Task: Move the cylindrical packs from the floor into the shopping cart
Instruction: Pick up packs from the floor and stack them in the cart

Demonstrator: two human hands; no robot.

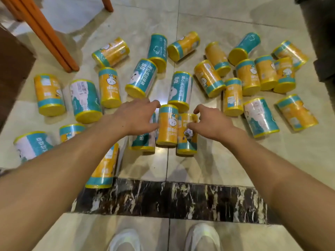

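Several cylindrical packs, orange or teal with yellow ends, lie scattered on the tiled floor. An orange pack (167, 124) lies straight ahead between my hands. My left hand (137, 115) reaches over a teal pack (143, 141) just left of it, fingers spread and loosely bent, thumb near the orange pack. My right hand (212, 122) hovers at another orange pack (187, 136) on the right, fingers bent, thumb against its side. Neither hand visibly grips anything. No shopping cart is in view.
Orange furniture legs (54, 38) stand at the back left beside a dark brown cabinet (12, 69). A dark object (324, 51) borders the right edge. A black marble strip (172, 200) crosses the floor before my white shoes (126, 240).
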